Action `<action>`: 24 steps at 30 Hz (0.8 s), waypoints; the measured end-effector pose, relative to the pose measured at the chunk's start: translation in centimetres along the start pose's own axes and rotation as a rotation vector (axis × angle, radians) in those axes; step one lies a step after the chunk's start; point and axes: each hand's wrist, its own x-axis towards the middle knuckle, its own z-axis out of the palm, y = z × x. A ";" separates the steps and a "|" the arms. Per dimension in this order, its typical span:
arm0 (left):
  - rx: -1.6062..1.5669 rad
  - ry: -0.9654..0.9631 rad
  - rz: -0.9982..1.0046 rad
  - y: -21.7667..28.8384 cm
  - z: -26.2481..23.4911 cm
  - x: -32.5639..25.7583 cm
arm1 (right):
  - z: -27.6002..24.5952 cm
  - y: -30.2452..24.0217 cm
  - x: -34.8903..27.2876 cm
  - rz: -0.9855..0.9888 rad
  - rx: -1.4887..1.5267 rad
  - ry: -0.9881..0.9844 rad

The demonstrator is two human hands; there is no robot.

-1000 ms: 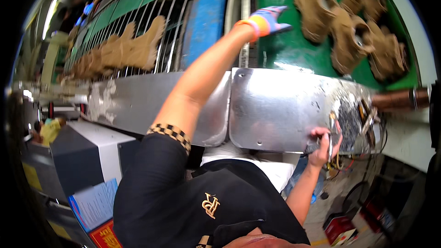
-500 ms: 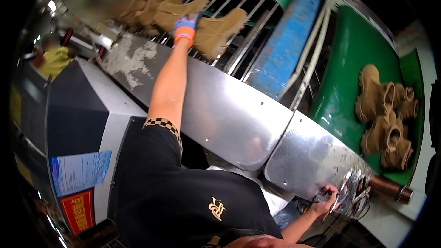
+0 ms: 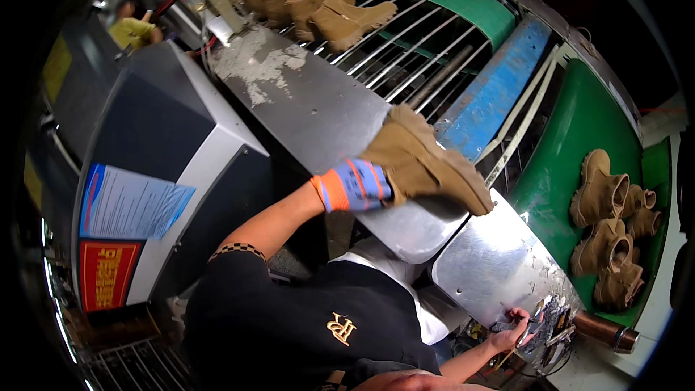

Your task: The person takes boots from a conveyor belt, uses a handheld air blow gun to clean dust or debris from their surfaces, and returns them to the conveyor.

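Observation:
My left hand point(image 3: 356, 185), in a blue and orange work glove, grips a tan ankle boot point(image 3: 427, 163) by its shaft. The boot hangs tilted over the metal ledge, treaded sole to the upper right, toe to the lower right. My bare right hand point(image 3: 512, 329) is low at the right end of the ledge, its fingers curled round a thin tool whose kind is too small to make out. Beside that hand lies a cluttered heap of small tools point(image 3: 556, 322).
Several tan boots point(image 3: 340, 20) stand in a row on the roller conveyor point(image 3: 405, 65). Further tan boots point(image 3: 604, 188) rest on the green belt point(image 3: 554, 145) at right. A blue crossbar point(image 3: 499, 87) divides them. A grey-white machine cabinet point(image 3: 166, 108) stands at left, and a person point(image 3: 134, 29) is behind it.
My left hand has lifted the nearest boot off the rollers and brought it toward me and to the right. The right hand stays by the tools. The view has shifted a little.

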 end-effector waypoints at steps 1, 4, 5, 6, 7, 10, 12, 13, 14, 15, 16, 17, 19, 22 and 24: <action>-0.099 -0.100 -0.071 2.4 0.0 -0.5 | -0.2 0.2 0.0 0.007 0.013 -0.007; -0.227 -0.248 -0.092 6.3 -1.0 -1.3 | -0.9 0.7 -0.1 0.014 0.039 -0.024; -0.153 -0.234 -0.117 7.0 -2.1 0.4 | -1.4 1.2 0.1 0.016 0.014 -0.034; -0.284 -0.067 -0.141 7.3 -3.0 2.9 | -2.1 1.2 0.1 0.006 0.002 -0.043; -0.184 -0.023 -0.138 7.3 -3.3 5.5 | -2.2 0.6 -0.2 -0.009 -0.042 -0.060; 0.150 0.326 0.178 7.5 -1.3 13.0 | -2.9 0.1 -0.3 -0.019 -0.062 -0.052; 0.336 0.048 0.043 8.3 1.5 15.1 | -2.0 1.4 0.0 0.021 -0.024 -0.135; 0.411 -0.183 -0.046 7.5 4.2 16.5 | -1.8 1.6 0.0 0.020 -0.010 -0.145; 0.403 -0.151 -0.044 7.1 5.6 17.9 | -1.9 1.6 0.0 0.008 -0.007 -0.130; 0.396 -0.123 -0.045 7.0 6.6 18.6 | -1.9 1.7 0.0 0.003 -0.002 -0.123; 0.427 -0.081 -0.033 7.4 7.1 18.6 | -1.8 1.7 0.0 0.000 0.003 -0.117; 0.446 -0.055 -0.033 7.6 7.4 18.3 | -1.8 1.8 -0.1 -0.002 0.005 -0.111; 0.327 -0.103 -0.025 8.5 6.4 16.9 | -1.7 2.0 -0.3 0.004 0.026 -0.092; 0.137 0.124 0.016 12.8 0.3 13.6 | -1.9 2.1 -0.2 0.005 0.040 -0.041; -0.247 0.388 0.061 12.5 -1.4 13.0 | -2.6 1.9 0.1 -0.027 0.031 0.046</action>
